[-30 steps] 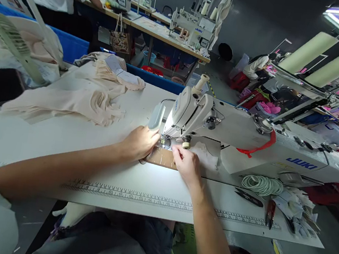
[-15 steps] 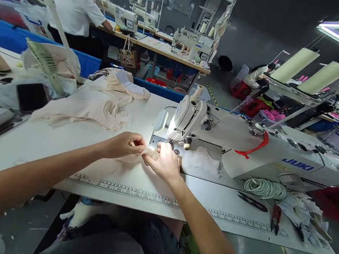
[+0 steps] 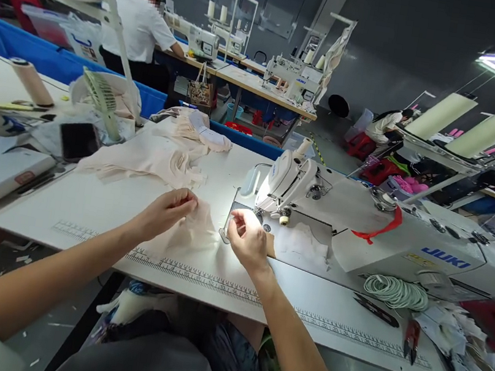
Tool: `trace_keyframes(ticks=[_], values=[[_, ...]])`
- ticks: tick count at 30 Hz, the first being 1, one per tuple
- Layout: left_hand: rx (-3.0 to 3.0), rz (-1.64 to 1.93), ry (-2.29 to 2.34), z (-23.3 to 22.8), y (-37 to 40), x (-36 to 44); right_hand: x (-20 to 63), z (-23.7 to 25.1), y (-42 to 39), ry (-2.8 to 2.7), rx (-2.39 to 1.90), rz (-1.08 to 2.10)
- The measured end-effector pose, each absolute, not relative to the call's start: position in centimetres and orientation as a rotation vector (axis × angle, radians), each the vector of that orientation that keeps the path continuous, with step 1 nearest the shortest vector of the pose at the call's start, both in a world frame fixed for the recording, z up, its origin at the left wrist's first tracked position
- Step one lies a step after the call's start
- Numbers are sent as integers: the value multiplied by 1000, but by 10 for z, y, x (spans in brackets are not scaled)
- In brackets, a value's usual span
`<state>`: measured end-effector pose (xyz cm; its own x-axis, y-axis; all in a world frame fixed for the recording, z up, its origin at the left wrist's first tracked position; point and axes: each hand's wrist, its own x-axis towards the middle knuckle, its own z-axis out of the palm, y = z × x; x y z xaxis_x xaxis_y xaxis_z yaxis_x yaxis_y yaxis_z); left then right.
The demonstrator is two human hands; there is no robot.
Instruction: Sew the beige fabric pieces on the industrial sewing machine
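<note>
Two hands pinch one sheer beige fabric piece [image 3: 194, 233] stretched between them over the white table [image 3: 86, 205]. Left hand [image 3: 167, 210] grasps its left edge, fingers closed; right hand [image 3: 246, 241] clasps the right end (just before the sewing machine [image 3: 362, 227]). Beyond the left grip lies a beige fabric pile [image 3: 149, 155]; no containers discernible nearby.

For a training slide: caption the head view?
Both hands, left and right, hold sheer beige fabric beside a white sewing machine.
</note>
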<state>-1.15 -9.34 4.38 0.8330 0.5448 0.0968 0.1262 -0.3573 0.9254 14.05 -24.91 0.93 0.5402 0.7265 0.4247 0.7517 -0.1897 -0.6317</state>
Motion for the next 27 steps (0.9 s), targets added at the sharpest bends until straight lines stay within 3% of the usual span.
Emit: trace_keyframes(ticks=[9,15,20,24,27], values=[[2183,727,572,46,-111,-19,84,10,-242,-1270,-2277,-111],[1975,824,596,43,-110,-20,89,8,-231,-1176,-2178,21],[1734,569,618,40,-86,-25,102,14,-253,-1270,-2017,-24],[2084,239,483,35,-66,-32,120,17,-271,-1414,-1970,54],[2431,195,435,29,-57,-31,136,16,-276,-1523,-1973,81]])
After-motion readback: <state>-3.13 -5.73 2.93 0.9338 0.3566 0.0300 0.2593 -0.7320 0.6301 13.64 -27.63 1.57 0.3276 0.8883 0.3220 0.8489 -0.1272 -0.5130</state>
